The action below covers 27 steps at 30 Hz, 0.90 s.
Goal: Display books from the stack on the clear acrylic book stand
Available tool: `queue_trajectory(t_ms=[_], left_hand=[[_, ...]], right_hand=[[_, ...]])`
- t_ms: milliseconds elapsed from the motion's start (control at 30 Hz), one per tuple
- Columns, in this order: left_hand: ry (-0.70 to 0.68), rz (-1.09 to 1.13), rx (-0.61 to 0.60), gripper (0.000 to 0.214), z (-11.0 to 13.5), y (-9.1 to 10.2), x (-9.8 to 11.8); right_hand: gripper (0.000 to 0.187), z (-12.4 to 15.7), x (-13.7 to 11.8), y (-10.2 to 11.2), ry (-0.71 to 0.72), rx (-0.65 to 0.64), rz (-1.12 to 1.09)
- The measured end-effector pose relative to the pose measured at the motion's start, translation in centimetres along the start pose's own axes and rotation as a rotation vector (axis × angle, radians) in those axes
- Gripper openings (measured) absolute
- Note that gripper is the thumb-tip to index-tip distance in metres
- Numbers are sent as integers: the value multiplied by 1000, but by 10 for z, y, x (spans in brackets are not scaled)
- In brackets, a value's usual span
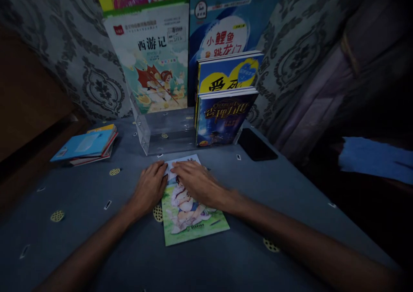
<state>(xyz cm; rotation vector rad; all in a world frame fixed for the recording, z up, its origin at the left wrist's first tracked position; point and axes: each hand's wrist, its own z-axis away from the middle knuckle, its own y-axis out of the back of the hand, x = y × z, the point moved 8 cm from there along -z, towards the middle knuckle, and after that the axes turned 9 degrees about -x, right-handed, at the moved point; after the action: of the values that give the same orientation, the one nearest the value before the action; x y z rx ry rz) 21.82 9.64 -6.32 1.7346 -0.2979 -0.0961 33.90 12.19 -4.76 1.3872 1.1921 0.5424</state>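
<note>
From where I stand, a picture book point(195, 230) lies on the dark blue bench point(97, 253), in the middle and just on the near side of a clear display stand point(164, 146). The person's left hand point(149, 186) rests at the book's far left edge, fingers bent and close together. The right hand point(198, 182) reaches across the upper part of the cover, its fingers held together and pointing left. I cannot tell whether either hand pinches the pages.

The stand holds a pale green book point(156, 77) on the left and, on the right, a dark blue book point(222, 120) in front of others. A black phone point(257, 145) lies right of the stand. At the far left, a small stack of books point(87, 145) sits well apart from the hands.
</note>
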Motion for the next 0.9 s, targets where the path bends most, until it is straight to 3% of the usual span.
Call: queue_trajectory(t_ms=[67,133,300,433,767,900], left_hand=[[3,-7,-1,36,0,-1,-1],[4,-10,-7,36,-1,-2,-1],[18,-4,-57,37,-1,-1,0],[17,18,-59,38,0,2,1],[1,-9,-94,37,-3,7,5],[25,-85,-184,30,-18,13,12]], right_hand=[[43,-5,-6,-14,51,-56,-2],[44,-6,3,-19,5,-75,-4],[45,11,43,-1,-173,-30,17],[40,23,59,12,-238,64,-23],[41,21,68,7,-286,31,-103],[42,28,64,6,-272,37,-170]])
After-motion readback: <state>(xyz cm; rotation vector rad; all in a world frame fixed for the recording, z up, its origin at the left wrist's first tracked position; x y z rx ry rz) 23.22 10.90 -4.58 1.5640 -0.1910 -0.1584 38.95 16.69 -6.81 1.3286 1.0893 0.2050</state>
